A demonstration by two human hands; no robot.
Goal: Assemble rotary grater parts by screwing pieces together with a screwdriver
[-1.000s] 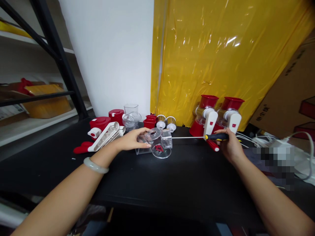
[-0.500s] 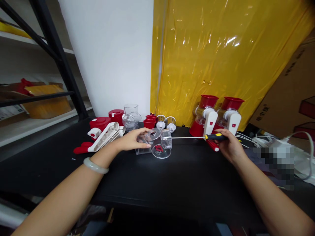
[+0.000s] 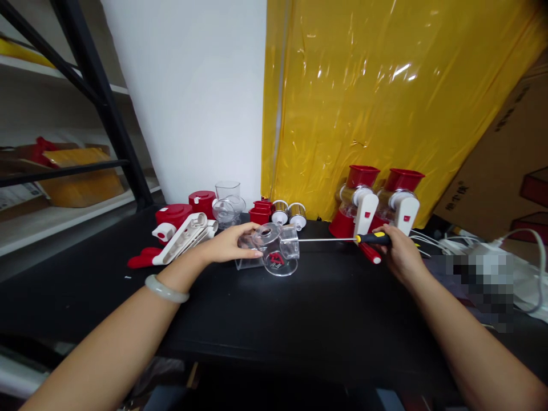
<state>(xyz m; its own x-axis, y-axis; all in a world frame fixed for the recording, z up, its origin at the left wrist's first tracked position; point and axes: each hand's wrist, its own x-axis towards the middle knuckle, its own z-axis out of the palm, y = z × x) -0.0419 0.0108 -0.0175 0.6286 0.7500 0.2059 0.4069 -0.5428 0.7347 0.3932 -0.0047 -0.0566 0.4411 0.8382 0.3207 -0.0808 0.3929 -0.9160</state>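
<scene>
White crank arms lie near the back-left corner of the bench; midway along, the left hand grips a clear plastic housing, its right side meeting a screwdriver grasped in the right hand.

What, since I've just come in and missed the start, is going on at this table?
A person's left hand steadies a clear plastic part on the black table. The right hand holds a screwdriver by its handle, the shaft reaching the part's right end; whether its tip meets a screw can't be made out. Behind, two metal drums lie side by side, and two red-and-white graters stand farther right.
</scene>
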